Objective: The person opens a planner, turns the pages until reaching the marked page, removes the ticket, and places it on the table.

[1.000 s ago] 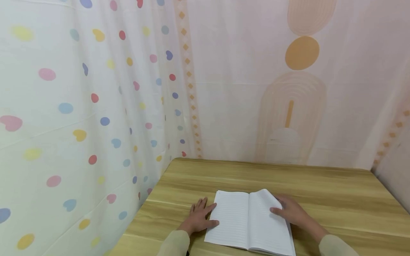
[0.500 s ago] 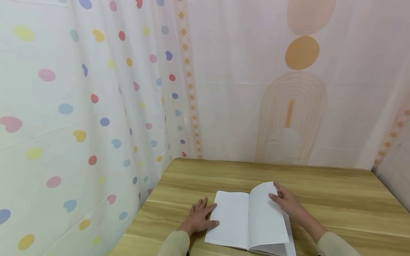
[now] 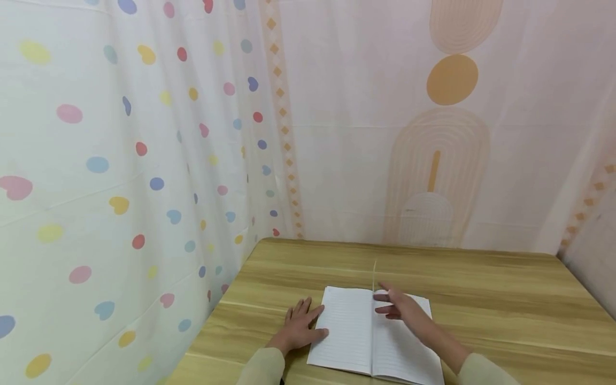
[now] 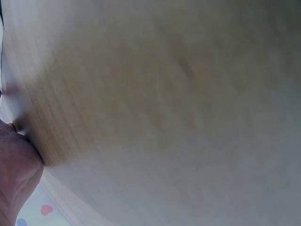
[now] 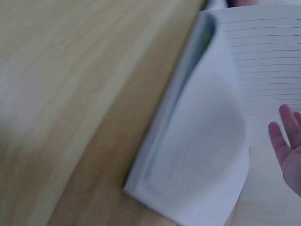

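An open notebook (image 3: 339, 331) with ruled white pages lies on the wooden table. In the head view, one leaf (image 3: 375, 274) stands nearly edge-on over the spine. My right hand (image 3: 401, 310) is over the right-hand page, its fingers loosely extended beside that raised leaf. The right wrist view has the curved page (image 5: 202, 122) large in the middle, with the right hand's fingers (image 5: 276, 134) apart at the right edge. My left hand (image 3: 300, 326) rests flat at the notebook's left edge, fingers spread, thumb on the page margin. Only part of it appears in the left wrist view.
The wood-grain table (image 3: 505, 299) extends around the notebook. A curtain (image 3: 159, 133) with coloured dots and hearts hangs on the left, and a pale arch-patterned curtain (image 3: 346, 160) hangs behind the table.
The right hand has moved left from the notebook's right edge, and the leaf it was pinching has swung up to stand over the spine. The left hand has stayed still.
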Tool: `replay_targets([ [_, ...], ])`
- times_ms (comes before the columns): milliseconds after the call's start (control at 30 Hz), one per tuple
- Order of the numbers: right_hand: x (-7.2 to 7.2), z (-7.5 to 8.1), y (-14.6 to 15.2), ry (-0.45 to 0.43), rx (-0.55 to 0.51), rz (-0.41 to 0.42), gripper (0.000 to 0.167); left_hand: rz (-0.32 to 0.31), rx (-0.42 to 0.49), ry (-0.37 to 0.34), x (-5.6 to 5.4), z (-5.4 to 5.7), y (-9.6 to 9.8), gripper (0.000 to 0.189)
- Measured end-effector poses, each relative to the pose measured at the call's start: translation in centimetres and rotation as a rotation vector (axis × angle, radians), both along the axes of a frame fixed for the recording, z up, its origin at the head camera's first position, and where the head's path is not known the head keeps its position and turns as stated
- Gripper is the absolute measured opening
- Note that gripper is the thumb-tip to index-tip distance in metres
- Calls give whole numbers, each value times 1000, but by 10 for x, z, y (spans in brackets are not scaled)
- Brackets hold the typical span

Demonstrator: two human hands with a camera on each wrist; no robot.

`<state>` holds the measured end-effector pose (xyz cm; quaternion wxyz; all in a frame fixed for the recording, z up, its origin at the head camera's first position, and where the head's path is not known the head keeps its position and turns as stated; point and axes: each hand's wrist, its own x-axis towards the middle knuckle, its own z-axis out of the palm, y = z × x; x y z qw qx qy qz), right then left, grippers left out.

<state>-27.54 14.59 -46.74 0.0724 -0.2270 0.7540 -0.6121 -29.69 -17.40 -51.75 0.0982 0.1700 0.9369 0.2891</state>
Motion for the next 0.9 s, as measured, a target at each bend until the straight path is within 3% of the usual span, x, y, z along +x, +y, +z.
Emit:
replay_targets([
  [233,14,-18,-15,444,647,85,50,54,69,22,-1,2,5,61],
  [367,19,-26,-20,536,837,173,52,81,114,15,-1,2,6,61],
  [500,20,-31,-21,505,871,195,52,66,41,8,-2,2,6,71],
  [600,21,-32,-20,529,853,170,52,29,-47,10,-1,2,5,84],
  [700,22,-32,-16,561,826,125,52,14,-63,3,0,2,4,88],
  [900,20,-33,-3,594,759,40,54,-8,-47,13,2,4,2,79],
])
